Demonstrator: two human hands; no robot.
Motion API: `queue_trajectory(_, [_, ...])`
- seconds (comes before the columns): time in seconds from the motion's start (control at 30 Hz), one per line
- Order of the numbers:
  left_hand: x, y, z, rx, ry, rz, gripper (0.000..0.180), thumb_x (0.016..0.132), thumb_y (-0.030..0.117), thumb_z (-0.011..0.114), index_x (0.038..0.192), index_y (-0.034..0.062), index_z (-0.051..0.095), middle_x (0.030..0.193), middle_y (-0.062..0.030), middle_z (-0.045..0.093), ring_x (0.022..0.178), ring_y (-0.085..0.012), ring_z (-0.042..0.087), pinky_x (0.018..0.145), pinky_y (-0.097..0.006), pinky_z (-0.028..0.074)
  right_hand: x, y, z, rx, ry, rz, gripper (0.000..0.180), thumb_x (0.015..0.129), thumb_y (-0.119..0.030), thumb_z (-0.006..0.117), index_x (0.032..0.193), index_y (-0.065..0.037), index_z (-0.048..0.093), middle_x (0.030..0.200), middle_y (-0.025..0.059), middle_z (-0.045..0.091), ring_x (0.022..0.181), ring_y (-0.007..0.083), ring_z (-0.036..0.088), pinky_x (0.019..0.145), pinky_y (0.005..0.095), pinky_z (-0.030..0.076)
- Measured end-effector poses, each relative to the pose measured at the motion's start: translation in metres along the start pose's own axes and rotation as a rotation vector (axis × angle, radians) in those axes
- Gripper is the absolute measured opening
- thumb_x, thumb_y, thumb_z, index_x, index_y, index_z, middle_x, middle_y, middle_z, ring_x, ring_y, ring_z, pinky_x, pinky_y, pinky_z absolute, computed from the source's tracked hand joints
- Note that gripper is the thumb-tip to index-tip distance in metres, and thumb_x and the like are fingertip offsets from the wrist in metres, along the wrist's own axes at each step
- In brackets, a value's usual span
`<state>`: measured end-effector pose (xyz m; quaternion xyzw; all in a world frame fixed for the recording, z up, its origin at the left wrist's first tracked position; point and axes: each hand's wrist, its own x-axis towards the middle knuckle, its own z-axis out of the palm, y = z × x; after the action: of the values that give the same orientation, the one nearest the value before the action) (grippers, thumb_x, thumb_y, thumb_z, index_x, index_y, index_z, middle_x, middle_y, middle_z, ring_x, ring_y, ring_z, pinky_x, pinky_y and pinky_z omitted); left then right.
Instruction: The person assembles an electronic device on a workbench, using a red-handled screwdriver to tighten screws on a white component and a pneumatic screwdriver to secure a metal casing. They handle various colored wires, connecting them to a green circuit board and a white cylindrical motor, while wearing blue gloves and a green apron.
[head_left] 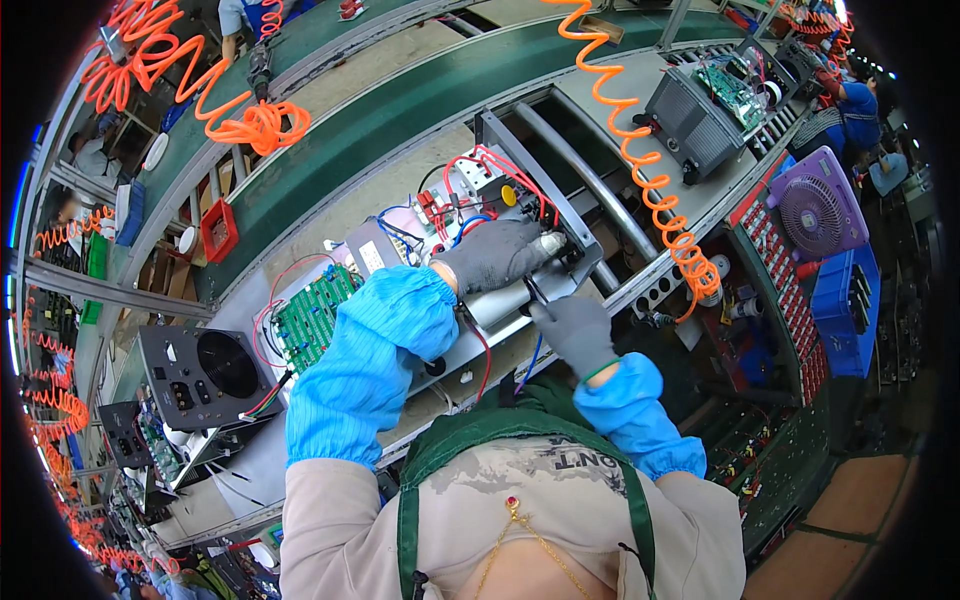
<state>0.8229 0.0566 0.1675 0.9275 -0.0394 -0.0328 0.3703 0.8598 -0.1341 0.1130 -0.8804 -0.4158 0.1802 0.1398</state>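
Observation:
An open metal chassis (480, 320) lies in front of me, with red and blue wires and a yellow round part (509, 195) inside. My left hand (495, 256), in a grey glove, reaches across it. Its fingers are bent together near the dark end panel (580, 235); what they grip is hidden. Below that panel's near corner is my right hand (577, 335), also gloved. It is closed with thumb and forefinger pinched by a thin dark piece whose kind I cannot make out. A green circuit board (315, 312) sits left of my blue left sleeve.
A dark grey unit with a round fan (228, 363) stands at left. Coiled orange hoses (640, 160) hang overhead. Another grey unit (697, 118) is on the rollers at upper right. A purple fan (815, 205) and blue bin (845, 310) stand right. Beyond runs a green conveyor (400, 115).

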Motion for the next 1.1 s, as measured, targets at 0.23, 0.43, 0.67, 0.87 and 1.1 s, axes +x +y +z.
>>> queue_trajectory(0.23, [-0.002, -0.003, 0.001, -0.044, 0.04, 0.02, 0.058, 0.097, 0.05, 0.028, 0.104, 0.0013, 0.058, 0.095, -0.0237, 0.059, 0.091, -0.0398, 0.056, 0.082, -0.045, 0.043, -0.02, -0.004, -0.036, 0.152, -0.091, -0.106, 0.04, 0.088, -0.044, 0.05, 0.077, -0.008, 0.065, 0.071, 0.0145, 0.06, 0.073, 0.0354, 0.06, 0.063, 0.0448, 0.045])
queue_trajectory(0.43, [0.004, -0.002, 0.001, -0.033, 0.055, 0.051, 0.06, 0.097, 0.051, 0.027, 0.101, 0.0006, 0.06, 0.095, -0.0233, 0.059, 0.09, -0.0388, 0.056, 0.081, -0.044, 0.043, -0.026, 0.026, -0.021, 0.319, 0.025, -0.237, 0.033, 0.089, -0.038, 0.051, 0.084, -0.007, 0.062, 0.072, 0.0149, 0.059, 0.073, 0.0362, 0.059, 0.065, 0.0454, 0.045])
queue_trajectory(0.67, [0.0, -0.001, -0.002, -0.045, -0.004, -0.01, 0.056, 0.097, 0.049, 0.026, 0.106, 0.0048, 0.06, 0.095, -0.0234, 0.06, 0.093, -0.0393, 0.057, 0.082, -0.044, 0.044, -0.037, 0.005, -0.033, 0.377, 0.02, -0.224, 0.025, 0.087, -0.029, 0.057, 0.086, -0.004, 0.06, 0.061, 0.0126, 0.053, 0.058, 0.0301, 0.056, 0.056, 0.0393, 0.045])
queue_trajectory(0.87, [0.003, -0.006, 0.006, 0.0, 0.015, -0.01, 0.054, 0.097, 0.047, 0.026, 0.105, 0.0044, 0.059, 0.092, -0.0245, 0.06, 0.09, -0.041, 0.057, 0.081, -0.046, 0.044, -0.046, -0.012, -0.043, 1.209, -0.182, 0.186, 0.025, 0.089, -0.024, 0.055, 0.074, -0.003, 0.052, 0.058, -0.0034, 0.041, 0.046, 0.0045, 0.036, 0.042, 0.0222, 0.029])
queue_trajectory(1.1, [0.001, -0.002, 0.008, 0.018, 0.064, -0.09, 0.057, 0.095, 0.049, 0.031, 0.101, 0.0005, 0.06, 0.097, -0.0247, 0.061, 0.095, -0.0397, 0.057, 0.085, -0.046, 0.044, -0.041, -0.008, -0.049, 1.411, -0.325, 0.262, 0.029, 0.091, -0.028, 0.053, 0.075, -0.003, 0.051, 0.058, -0.0026, 0.04, 0.044, 0.0042, 0.03, 0.04, 0.0211, 0.025])
